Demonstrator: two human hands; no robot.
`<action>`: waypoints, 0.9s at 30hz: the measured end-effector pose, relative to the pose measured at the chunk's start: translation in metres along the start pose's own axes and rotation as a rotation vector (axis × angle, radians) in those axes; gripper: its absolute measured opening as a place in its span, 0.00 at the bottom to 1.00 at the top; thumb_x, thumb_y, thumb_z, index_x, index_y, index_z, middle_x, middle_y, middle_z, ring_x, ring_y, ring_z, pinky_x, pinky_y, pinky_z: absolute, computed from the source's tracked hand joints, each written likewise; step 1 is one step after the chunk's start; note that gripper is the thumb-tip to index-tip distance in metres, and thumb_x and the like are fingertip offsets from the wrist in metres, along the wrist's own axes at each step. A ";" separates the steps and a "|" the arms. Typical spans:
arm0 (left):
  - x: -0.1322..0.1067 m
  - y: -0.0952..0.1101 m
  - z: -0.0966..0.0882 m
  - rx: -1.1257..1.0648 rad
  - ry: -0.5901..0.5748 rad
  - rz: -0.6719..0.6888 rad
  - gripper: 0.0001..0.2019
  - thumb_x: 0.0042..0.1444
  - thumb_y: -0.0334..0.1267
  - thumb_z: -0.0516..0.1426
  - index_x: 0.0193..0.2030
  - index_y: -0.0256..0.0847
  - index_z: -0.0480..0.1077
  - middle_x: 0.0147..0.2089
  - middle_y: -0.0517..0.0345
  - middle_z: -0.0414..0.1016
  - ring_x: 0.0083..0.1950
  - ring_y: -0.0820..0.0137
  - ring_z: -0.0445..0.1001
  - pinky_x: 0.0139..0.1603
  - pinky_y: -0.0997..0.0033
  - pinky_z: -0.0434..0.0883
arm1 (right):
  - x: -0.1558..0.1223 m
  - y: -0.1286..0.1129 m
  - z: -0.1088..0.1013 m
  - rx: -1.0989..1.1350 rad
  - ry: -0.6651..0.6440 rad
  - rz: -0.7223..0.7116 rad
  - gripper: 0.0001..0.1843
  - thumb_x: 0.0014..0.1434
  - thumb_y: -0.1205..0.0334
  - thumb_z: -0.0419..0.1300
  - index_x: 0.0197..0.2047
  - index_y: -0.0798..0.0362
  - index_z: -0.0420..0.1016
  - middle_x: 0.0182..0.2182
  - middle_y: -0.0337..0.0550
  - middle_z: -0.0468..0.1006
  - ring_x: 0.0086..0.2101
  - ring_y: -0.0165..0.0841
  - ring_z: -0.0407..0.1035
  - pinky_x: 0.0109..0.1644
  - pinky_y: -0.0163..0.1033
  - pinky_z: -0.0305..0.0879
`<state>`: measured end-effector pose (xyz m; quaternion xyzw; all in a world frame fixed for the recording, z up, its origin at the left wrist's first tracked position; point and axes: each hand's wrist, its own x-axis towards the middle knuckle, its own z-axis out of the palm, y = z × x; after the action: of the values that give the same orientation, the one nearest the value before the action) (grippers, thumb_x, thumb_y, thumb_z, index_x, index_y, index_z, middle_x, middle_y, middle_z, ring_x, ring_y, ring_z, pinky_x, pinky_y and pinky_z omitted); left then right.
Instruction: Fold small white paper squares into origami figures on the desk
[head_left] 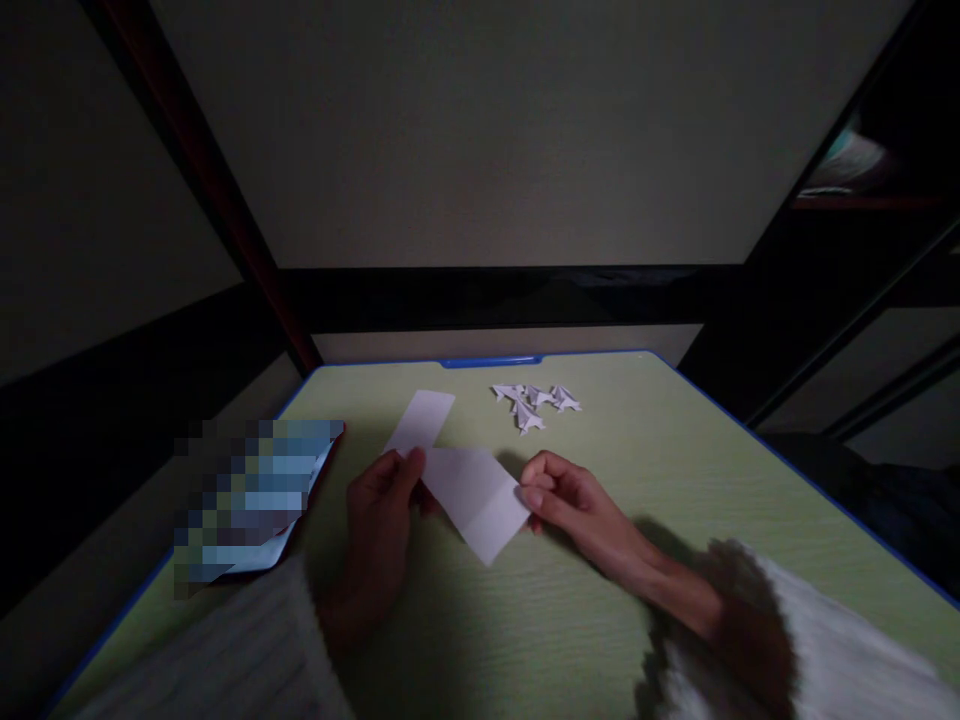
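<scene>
A white sheet of paper (pixel 476 500) is held between my two hands, tilted so one corner points toward me. My left hand (pixel 382 515) pinches its left corner with thumb and fingers. At the right corner, my right hand (pixel 570 505) grips the paper between thumb and curled fingers. Another white paper strip (pixel 424 418) lies on the table just beyond my left hand; whether it touches the held sheet I cannot tell. Farther back sits a cluster of several small folded paper figures (pixel 527 412), pointed at one end.
The pale green table (pixel 675 450) has a blue edge and a blue handle-like strip (pixel 491 361) at the far side. A pixelated flat item with a dark red edge (pixel 262 500) lies at the left. Behind the table stands a light panel (pixel 495 140).
</scene>
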<state>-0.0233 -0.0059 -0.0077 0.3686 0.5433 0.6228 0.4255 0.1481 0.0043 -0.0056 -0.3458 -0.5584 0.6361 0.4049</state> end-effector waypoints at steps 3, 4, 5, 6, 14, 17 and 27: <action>-0.004 0.002 0.004 0.020 -0.029 -0.022 0.10 0.42 0.35 0.57 0.15 0.37 0.61 0.14 0.68 0.62 0.19 0.78 0.61 0.20 0.80 0.60 | 0.000 0.000 0.001 0.049 0.039 -0.006 0.12 0.41 0.64 0.62 0.22 0.56 0.59 0.15 0.29 0.61 0.17 0.19 0.54 0.20 0.28 0.47; -0.005 0.002 0.005 0.008 -0.031 -0.037 0.10 0.41 0.35 0.57 0.16 0.37 0.61 0.15 0.67 0.63 0.20 0.78 0.62 0.21 0.80 0.61 | 0.000 0.000 0.001 0.055 0.061 -0.005 0.12 0.41 0.64 0.62 0.22 0.56 0.59 0.14 0.29 0.61 0.16 0.19 0.53 0.19 0.27 0.46; -0.006 0.002 0.006 -0.012 -0.033 -0.050 0.09 0.41 0.35 0.58 0.17 0.37 0.62 0.16 0.67 0.64 0.21 0.78 0.63 0.22 0.80 0.63 | 0.000 0.000 0.001 0.062 0.073 -0.003 0.12 0.41 0.64 0.62 0.21 0.56 0.59 0.14 0.29 0.61 0.16 0.18 0.53 0.19 0.27 0.46; -0.006 0.001 0.006 -0.029 -0.033 -0.056 0.08 0.40 0.35 0.58 0.17 0.37 0.62 0.17 0.67 0.64 0.22 0.77 0.64 0.23 0.80 0.63 | 0.000 0.000 0.001 0.069 0.084 0.000 0.13 0.41 0.64 0.63 0.21 0.57 0.60 0.14 0.29 0.62 0.16 0.18 0.54 0.19 0.27 0.47; -0.009 0.004 0.008 0.008 -0.163 -0.080 0.04 0.37 0.32 0.59 0.19 0.36 0.66 0.13 0.65 0.68 0.17 0.76 0.66 0.21 0.78 0.64 | 0.003 0.000 -0.004 0.085 0.308 -0.138 0.13 0.38 0.68 0.64 0.28 0.56 0.64 0.20 0.33 0.69 0.19 0.20 0.60 0.22 0.27 0.56; -0.017 0.007 0.011 0.089 -0.406 -0.150 0.07 0.37 0.32 0.59 0.16 0.36 0.64 0.12 0.61 0.69 0.15 0.76 0.66 0.19 0.78 0.63 | 0.003 -0.001 -0.009 0.075 0.475 -0.237 0.18 0.39 0.68 0.63 0.35 0.53 0.63 0.21 0.33 0.71 0.18 0.22 0.61 0.19 0.27 0.57; -0.017 -0.004 0.012 0.133 -0.480 -0.215 0.04 0.41 0.34 0.58 0.26 0.38 0.66 0.13 0.68 0.65 0.15 0.75 0.67 0.16 0.79 0.62 | 0.000 -0.001 -0.002 0.086 0.305 -0.095 0.23 0.38 0.70 0.64 0.38 0.52 0.61 0.21 0.33 0.72 0.16 0.23 0.63 0.16 0.27 0.58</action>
<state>-0.0058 -0.0174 -0.0097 0.4729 0.5027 0.4317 0.5807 0.1502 0.0055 -0.0046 -0.3940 -0.4784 0.5796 0.5291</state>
